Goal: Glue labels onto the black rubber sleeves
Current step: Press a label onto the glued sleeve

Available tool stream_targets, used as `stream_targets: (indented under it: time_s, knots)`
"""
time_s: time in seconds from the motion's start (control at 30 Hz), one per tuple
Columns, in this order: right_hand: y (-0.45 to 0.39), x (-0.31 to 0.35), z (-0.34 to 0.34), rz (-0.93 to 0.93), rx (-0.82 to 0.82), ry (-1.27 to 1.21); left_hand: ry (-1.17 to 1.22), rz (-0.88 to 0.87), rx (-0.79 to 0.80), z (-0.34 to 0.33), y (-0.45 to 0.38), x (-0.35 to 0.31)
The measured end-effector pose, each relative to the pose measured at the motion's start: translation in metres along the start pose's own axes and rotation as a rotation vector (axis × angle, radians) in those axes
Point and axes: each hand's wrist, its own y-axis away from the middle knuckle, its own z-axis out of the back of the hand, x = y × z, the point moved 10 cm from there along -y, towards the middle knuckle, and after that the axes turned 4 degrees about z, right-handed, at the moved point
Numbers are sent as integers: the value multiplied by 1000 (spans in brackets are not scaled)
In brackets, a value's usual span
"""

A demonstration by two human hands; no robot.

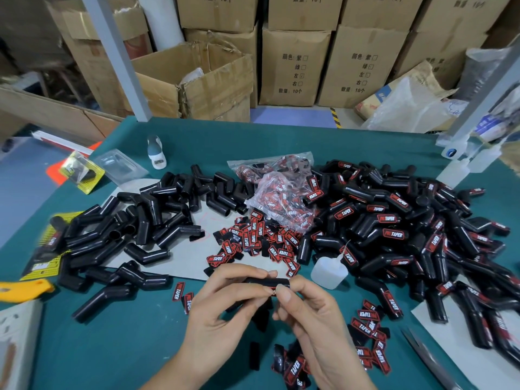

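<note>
Above the table [118,347], both hands grip one sleeve [267,282].

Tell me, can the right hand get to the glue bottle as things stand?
Probably yes, once it lets go: the right hand is pinching the black sleeve with the left hand. The glue bottle stands upright just beyond it, with nothing between.

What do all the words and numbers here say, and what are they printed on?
"TAPER": on the loose red-and-black labels and on labels already stuck to black rubber sleeves; the red word before it is too blurred to read.
"颜色: 紫 绿 左 右" and "数量: 10个": on the cardboard boxes.
Yellow card packs and the small white bottle: print too small to read.
</note>
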Motion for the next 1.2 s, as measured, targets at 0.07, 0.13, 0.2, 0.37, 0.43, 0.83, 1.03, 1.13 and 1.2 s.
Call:
stream_targets:
  time_s: [0.07, 0.13, 0.2, 0.37, 0.43, 0.83, 1.03, 1.13, 1.2]
  knots:
    - [0, -1, 0, -2, 5, -3, -25, -10, 9, -1, 0, 0]
    - [0, -2, -1, -6, 14, -10, -51, -20, 17, -1, 0, 0]
    - [1, -3, -1, -7, 20, -23, -62, -19, 19, -2, 0, 0]
    - [1, -4, 0, -1, 6, -19, -78, -26, 24, -3, 0, -3]
    - [0, -5, 1, 5, 4, -13, -83, -30, 28, -4, -1, -5]
    - [0, -5, 2, 14, 9, 6, -107, -30, 33, -5, 0, -6]
    - [2, -2, 0, 11, -1, 7, -120, -35, 29, -5, -1, -7]
    - [2, -1, 0, 12, 2, 8, -117, -34, 33, -5, 0, -7]
    - [2, -1, 0, 13, 4, 8, -115, -32, 37, -5, 0, -6]
